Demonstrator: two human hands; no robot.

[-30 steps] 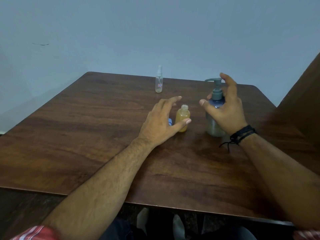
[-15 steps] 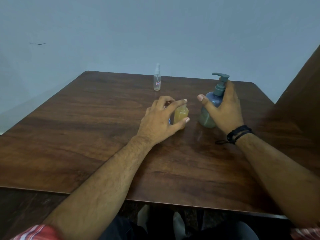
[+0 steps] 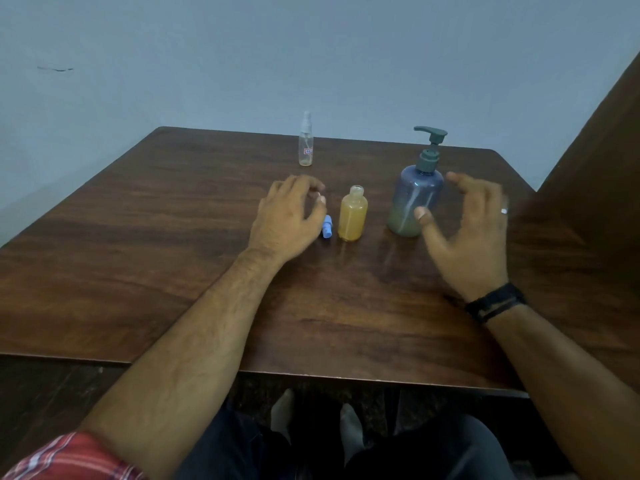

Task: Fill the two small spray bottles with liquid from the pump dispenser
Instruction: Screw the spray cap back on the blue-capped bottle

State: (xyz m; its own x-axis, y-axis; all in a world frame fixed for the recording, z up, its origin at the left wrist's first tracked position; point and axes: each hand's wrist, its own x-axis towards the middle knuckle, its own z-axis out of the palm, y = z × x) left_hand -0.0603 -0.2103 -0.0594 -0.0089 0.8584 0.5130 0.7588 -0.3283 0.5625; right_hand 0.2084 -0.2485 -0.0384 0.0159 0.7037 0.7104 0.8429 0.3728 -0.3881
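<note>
A small bottle [image 3: 352, 214] with no cap stands upright mid-table, full of yellow-orange liquid. Its blue spray cap [image 3: 327, 227] lies on the wood just to its left. My left hand [image 3: 290, 216] hovers beside the cap with loosely curled fingers and holds nothing. The blue-grey pump dispenser [image 3: 417, 199] stands to the right of the bottle, with a low band of liquid at its bottom. My right hand [image 3: 469, 233] is spread open just right of the dispenser, apart from it. A clear spray bottle [image 3: 306, 142] with its cap on stands near the far edge.
The dark wooden table [image 3: 138, 254] runs to a pale blue wall behind. A brown wooden panel [image 3: 595, 161] rises along the right side. My knees and feet show under the near edge.
My left hand has let go of the yellow bottle and drawn back to the left. My right hand has released the pump dispenser and moved off to its right.
</note>
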